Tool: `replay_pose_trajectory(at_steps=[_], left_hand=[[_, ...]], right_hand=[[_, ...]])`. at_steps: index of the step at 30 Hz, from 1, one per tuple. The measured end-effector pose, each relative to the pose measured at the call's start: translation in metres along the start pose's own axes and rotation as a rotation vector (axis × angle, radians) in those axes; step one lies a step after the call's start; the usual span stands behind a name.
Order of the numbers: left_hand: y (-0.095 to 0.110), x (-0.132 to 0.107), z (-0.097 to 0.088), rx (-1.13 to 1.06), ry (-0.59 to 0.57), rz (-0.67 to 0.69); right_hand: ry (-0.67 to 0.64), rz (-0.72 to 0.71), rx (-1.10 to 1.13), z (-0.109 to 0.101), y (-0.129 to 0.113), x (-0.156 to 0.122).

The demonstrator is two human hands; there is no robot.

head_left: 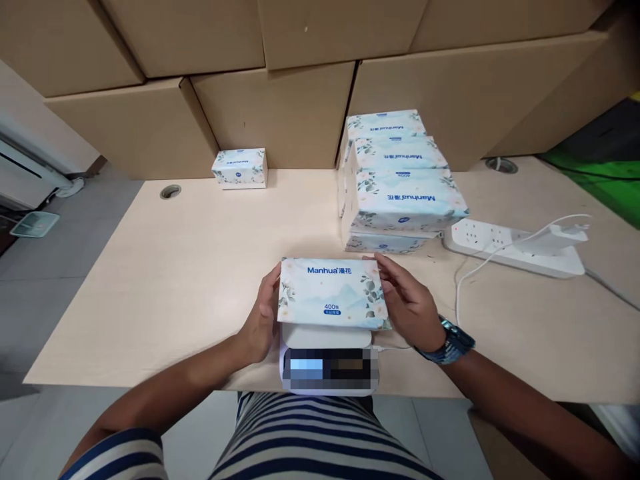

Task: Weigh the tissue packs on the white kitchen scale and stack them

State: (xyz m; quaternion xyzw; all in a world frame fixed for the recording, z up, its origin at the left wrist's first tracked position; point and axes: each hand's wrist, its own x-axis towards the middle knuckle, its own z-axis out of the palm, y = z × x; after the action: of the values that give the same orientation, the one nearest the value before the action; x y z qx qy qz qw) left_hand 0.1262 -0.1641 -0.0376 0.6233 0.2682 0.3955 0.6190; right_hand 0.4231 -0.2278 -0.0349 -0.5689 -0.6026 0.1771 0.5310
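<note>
A pack of tissues (330, 293) with a pale blue floral print lies face up over a white device with a display panel (327, 339), which looks like a digital scale; its display is pixelated. My left hand (263, 313) is against the pack's left side, its fingers partly hidden behind the edge. On the opposite side, my right hand (413, 307) is curled around the right edge, with fingertips at the far right corner. A patterned band circles my right wrist. Whether the pack rests fully on the device cannot be seen.
Stacked tissue packs (405, 193) stand behind to the right. A single tissue pack (240, 168) sits at the back left. A white power strip (515, 247) with plugs and cables lies on the right. Cardboard boxes (280, 113) form a wall along the table's far edge (190, 180).
</note>
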Motion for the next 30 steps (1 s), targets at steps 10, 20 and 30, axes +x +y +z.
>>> replay_pose_trajectory(at_steps=[10,20,30], left_hand=[[0.007,0.003,-0.001,0.032,0.026,-0.023],[0.013,0.007,-0.001,0.043,0.028,-0.081],[0.018,0.014,-0.008,0.075,-0.169,-0.138]], right_hand=[[-0.036,0.087,0.095,-0.007,-0.007,0.006],[-0.036,0.008,0.129,-0.006,0.0,0.004],[-0.115,0.054,0.19,-0.008,-0.005,0.006]])
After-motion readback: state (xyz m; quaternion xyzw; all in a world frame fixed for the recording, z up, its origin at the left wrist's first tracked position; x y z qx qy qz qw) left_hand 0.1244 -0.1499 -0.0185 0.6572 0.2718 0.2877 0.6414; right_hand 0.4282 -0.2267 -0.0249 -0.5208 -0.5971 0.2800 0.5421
